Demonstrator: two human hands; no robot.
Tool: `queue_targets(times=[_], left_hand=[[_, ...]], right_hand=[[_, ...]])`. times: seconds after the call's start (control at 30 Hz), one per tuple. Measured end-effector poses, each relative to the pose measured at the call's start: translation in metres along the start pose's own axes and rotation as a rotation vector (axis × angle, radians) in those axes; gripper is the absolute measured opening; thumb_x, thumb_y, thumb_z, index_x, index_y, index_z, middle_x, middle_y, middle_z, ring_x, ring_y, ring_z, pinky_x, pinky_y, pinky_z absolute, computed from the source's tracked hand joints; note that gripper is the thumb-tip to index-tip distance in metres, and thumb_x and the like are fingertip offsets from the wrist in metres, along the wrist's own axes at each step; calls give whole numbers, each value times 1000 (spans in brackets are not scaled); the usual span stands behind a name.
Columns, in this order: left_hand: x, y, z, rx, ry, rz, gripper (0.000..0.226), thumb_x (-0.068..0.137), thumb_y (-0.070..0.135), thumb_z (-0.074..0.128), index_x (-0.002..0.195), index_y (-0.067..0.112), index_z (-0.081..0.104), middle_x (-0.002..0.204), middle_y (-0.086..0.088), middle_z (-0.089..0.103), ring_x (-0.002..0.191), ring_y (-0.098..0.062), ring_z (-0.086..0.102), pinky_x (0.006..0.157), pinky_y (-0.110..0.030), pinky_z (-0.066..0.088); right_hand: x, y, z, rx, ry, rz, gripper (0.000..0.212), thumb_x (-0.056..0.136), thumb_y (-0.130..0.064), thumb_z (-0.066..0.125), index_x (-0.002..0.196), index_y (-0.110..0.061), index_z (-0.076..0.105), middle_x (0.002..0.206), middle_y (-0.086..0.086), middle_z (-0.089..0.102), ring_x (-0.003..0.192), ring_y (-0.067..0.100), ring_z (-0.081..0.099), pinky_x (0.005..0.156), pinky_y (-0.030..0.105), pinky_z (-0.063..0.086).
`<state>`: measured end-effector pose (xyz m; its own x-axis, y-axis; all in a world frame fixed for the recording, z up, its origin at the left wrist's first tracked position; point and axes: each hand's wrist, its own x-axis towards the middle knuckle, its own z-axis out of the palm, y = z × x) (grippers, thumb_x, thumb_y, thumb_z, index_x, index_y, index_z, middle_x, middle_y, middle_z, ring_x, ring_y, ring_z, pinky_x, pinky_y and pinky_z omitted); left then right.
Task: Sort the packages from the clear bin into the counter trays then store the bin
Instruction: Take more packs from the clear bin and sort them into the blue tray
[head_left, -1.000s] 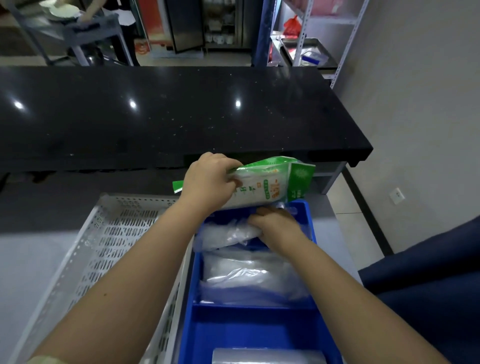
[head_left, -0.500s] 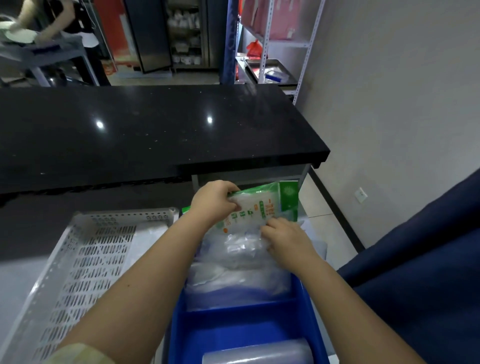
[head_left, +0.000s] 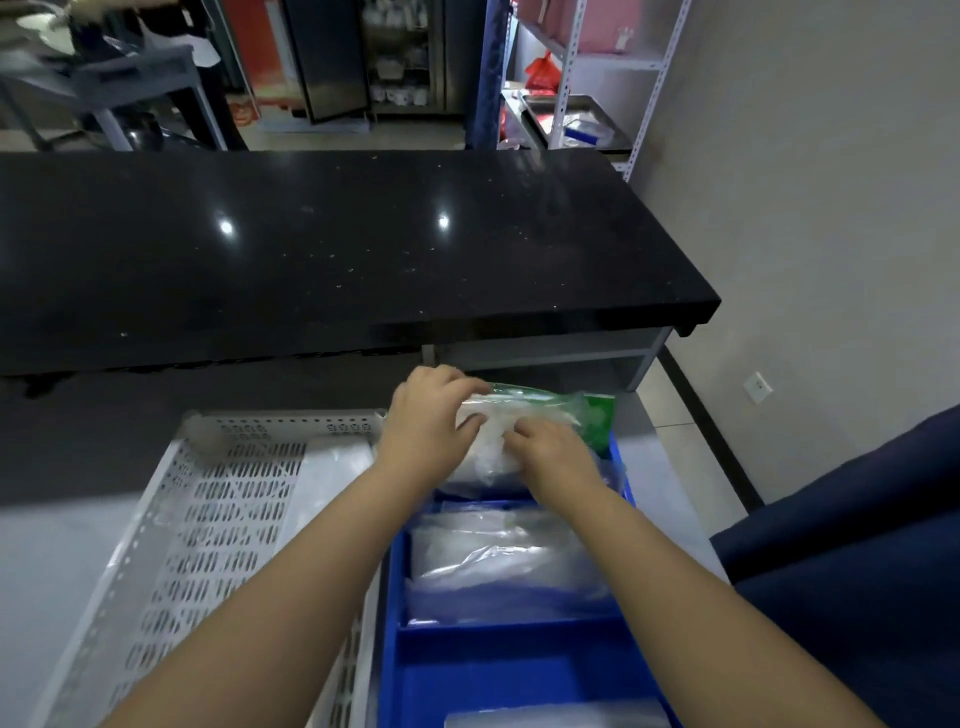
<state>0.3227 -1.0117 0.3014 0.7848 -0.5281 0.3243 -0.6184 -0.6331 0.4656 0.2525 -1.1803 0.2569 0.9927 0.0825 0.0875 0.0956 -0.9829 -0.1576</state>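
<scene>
Both hands at twelve o'clock of blue tray (head_left: 511, 670), far compartment. Left hand (head_left: 428, 421) clamped on green pack (head_left: 582, 413), probably to seat it flat; right hand (head_left: 550, 447) fingers curled on clear bags (head_left: 488, 457), pressing them down, likely making room.
</scene>
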Motion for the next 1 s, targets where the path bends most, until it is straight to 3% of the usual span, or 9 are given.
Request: queue_targets(times=[0.07, 0.2, 0.37, 0.47, 0.6, 0.7, 0.8, 0.93, 1.0], left_hand=[[-29, -1, 9, -37, -85, -7, 25, 83, 25, 68, 108, 26, 69, 104, 2, 65, 100, -22, 54, 86, -37, 45], [-65, 1, 43, 156, -446, -57, 44, 91, 46, 49, 134, 34, 48, 127, 1, 54, 116, -22, 46, 97, -39, 39], [-69, -1, 60, 230, -491, -84, 53, 92, 60, 33, 140, 38, 37, 136, -1, 47, 124, -24, 40, 101, -44, 33], [-68, -3, 65, 231, -536, -123, 56, 91, 64, 27, 139, 37, 39, 133, 1, 48, 122, -24, 42, 98, -45, 35], [-67, -1, 70, 248, -622, -145, 57, 89, 67, 20, 127, 35, 49, 120, 1, 57, 108, -24, 51, 82, -43, 37], [-64, -1, 66, 258, -636, -125, 58, 89, 67, 18, 122, 35, 52, 114, 2, 60, 102, -22, 52, 74, -40, 32], [-63, 3, 59, 271, -588, -118, 54, 92, 63, 21, 125, 33, 53, 116, 1, 61, 105, -22, 52, 79, -41, 37], [-67, 16, 43, 240, -424, -149, 45, 95, 56, 31, 130, 34, 51, 124, 2, 59, 113, -22, 50, 88, -41, 40], [-68, 22, 31, 258, -347, -165, 42, 96, 51, 36, 130, 33, 51, 128, 2, 58, 117, -23, 48, 91, -41, 39]], right_hand=[[1, 2, 13, 41, 4, -14, 36, 71, -3, 71, 106, -9, 67, 109, 15, 65, 102, 33, 60, 85, 40, 47], [-3, 10, 19, 71, -134, 31, 40, 80, -17, 62, 120, -22, 59, 121, 2, 60, 112, 24, 52, 86, 36, 44], [-31, 37, 0, 415, -183, 115, 45, 82, -30, 70, 124, -34, 55, 132, -10, 55, 122, 8, 45, 103, 31, 40], [-41, 47, -1, 348, 47, 79, 24, 82, -12, 69, 103, -24, 68, 114, -4, 64, 108, 14, 52, 95, 32, 45], [-33, 29, 7, 348, -289, 235, 14, 90, -36, 55, 94, -31, 67, 105, -6, 66, 93, 15, 59, 77, 29, 48], [-31, 23, 11, 309, -442, 270, 35, 88, -58, 44, 79, -29, 61, 84, -8, 62, 74, 12, 57, 60, 29, 44], [-34, 25, 7, 235, -481, 248, 37, 83, -65, 46, 75, -30, 55, 81, -7, 60, 70, 9, 53, 55, 28, 39], [-43, 28, -18, 208, -341, 201, 40, 82, -55, 56, 117, -37, 56, 123, -4, 59, 106, 18, 55, 80, 34, 46], [-46, 25, -34, 219, -235, 132, 38, 85, -45, 60, 122, -36, 55, 128, -6, 57, 113, 17, 53, 88, 34, 45]])
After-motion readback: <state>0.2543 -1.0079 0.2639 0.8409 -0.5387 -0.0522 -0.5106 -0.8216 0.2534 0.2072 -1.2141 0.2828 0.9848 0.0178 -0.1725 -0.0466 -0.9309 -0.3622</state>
